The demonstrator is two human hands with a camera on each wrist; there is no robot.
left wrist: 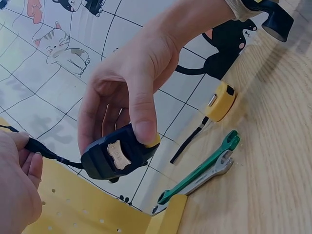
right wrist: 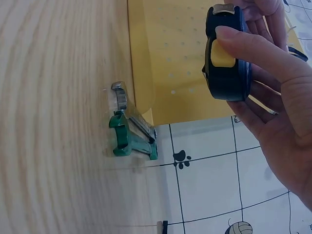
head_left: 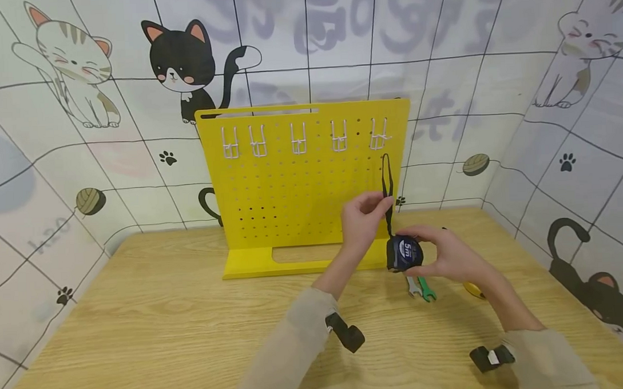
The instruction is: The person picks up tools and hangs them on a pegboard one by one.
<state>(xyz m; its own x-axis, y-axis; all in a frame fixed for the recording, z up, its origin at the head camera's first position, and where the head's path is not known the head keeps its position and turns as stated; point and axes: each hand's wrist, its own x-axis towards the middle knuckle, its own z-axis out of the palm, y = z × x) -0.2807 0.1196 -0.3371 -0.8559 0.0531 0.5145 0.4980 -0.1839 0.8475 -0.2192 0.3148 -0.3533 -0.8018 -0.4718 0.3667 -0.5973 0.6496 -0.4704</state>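
Note:
In the head view my right hand (head_left: 447,255) grips a dark blue tape measure (head_left: 405,253) marked 5m, held up off the table before the right side of the yellow pegboard (head_left: 311,189). My left hand (head_left: 363,224) pinches the tape measure's black wrist strap (head_left: 387,177), whose loop stands upright below the rightmost white wire hook (head_left: 378,135). The right wrist view shows the thumb against the tape measure's (right wrist: 226,80) dark casing, by a yellow button (right wrist: 223,53). In the left wrist view the strap (left wrist: 46,148) runs taut between both hands.
A green wrench (head_left: 426,289) and a silver wrench (head_left: 414,286) lie at the pegboard's right foot. Behind the right hand sits a yellow tape measure (left wrist: 222,101) with a black strap (left wrist: 189,140). Several white wire hooks (head_left: 298,139) line the board's upper part.

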